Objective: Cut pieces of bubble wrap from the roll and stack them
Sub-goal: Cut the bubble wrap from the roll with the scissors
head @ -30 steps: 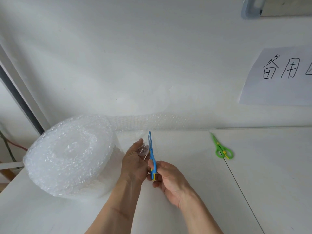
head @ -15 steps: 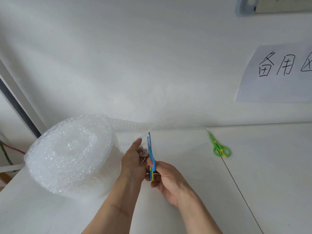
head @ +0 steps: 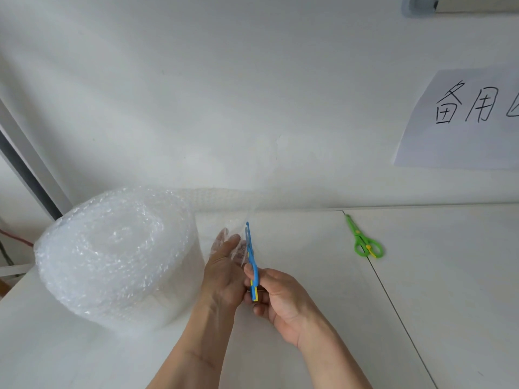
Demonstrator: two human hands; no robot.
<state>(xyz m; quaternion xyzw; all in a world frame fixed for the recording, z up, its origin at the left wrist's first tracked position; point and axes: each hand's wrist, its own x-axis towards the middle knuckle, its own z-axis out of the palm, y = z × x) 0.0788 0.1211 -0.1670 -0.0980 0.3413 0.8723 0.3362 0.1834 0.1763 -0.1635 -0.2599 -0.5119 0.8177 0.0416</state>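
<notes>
White desk (head: pixel 323 276) is carrying the roll (head: pixel 118 256) at nine o'clock; we are cutting; our right hand (head: pixel 283 301) is gripping blue scissors (head: pixel 252 262), our left hand (head: pixel 224 273) is pinching the bubble wrap sheet (head: pixel 224 217); next, we judge, comes advancing the blades toward twelve o'clock.

Bright, even, soft daylight; faint shadows, mild wide-angle bending at edges, slight overall softness.

Clear bubble wrap roll (head: pixel 118 259), blue-yellow scissors (head: pixel 252 259), green scissors (head: pixel 365 240), white table (head: pixel 449 276)

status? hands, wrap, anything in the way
Right hand grips blue scissors, blades up. Left hand holds the bubble wrap sheet beside the blades. Roll at left. Green scissors lie apart, right; not in the way.
</notes>
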